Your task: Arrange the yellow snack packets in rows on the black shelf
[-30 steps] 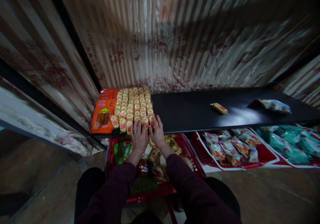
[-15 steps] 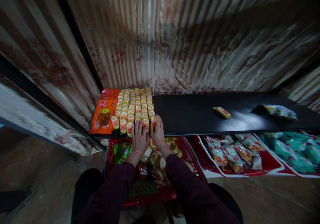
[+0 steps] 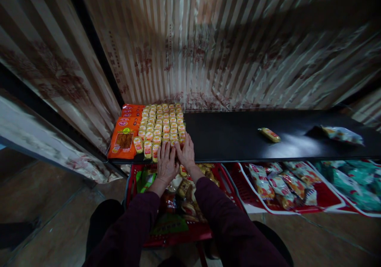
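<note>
So nearest me there's a red basket point(image 3: 192, 236) of packaged food under my wrists. Past it, my left hand point(image 3: 167, 163) and right hand point(image 3: 185, 152) are nearly touching, fingers stretched forward onto the front-right corner of the block of small yellow packets point(image 3: 159, 130); can't tell if they're pinching any. The block runs away from my fingertips and leftward. The loose packet point(image 3: 269, 134) sits well off rightward, right hand nearer, long axis slanting back-left to front-right.
</note>
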Demonstrator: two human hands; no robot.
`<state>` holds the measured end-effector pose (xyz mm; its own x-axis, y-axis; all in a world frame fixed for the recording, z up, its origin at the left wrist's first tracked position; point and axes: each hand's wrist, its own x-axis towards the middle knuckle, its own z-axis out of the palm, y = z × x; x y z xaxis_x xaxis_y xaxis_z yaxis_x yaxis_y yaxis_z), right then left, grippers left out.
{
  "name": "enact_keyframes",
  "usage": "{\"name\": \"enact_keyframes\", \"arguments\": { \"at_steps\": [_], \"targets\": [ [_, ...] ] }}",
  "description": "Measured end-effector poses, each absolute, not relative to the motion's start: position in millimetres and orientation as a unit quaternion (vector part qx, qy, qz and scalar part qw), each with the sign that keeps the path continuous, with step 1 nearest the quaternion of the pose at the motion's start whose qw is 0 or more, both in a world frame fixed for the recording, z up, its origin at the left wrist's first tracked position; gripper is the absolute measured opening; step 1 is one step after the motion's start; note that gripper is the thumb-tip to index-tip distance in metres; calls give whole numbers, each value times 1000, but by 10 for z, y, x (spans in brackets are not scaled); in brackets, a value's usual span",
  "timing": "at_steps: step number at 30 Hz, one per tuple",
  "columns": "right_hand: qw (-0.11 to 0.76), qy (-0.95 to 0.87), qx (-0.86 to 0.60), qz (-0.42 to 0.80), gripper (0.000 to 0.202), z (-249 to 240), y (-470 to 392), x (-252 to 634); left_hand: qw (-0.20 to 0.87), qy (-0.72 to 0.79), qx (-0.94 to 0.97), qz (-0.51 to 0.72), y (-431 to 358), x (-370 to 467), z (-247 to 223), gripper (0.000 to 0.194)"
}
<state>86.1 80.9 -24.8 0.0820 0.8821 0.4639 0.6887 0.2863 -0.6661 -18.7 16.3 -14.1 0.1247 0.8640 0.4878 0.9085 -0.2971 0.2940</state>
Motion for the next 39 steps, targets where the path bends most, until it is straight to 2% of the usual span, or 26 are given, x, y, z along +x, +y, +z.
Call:
{"name": "enact_keyframes", "arguments": {
  "at_steps": [10, 19, 39],
  "targets": [
    [451, -659, -594, 100, 55, -337, 829, 778, 33, -592, -748, -298, 205, -206, -234, 65],
    [473, -649, -582, 127, 61, -306, 836, 794, 41, -583, -752, -306, 216, -225, -247, 65],
    [462, -668, -569, 131, 59, -308, 871, 776, 86, -549, -761, -334, 304, -307, -342, 66]
  ]
}}
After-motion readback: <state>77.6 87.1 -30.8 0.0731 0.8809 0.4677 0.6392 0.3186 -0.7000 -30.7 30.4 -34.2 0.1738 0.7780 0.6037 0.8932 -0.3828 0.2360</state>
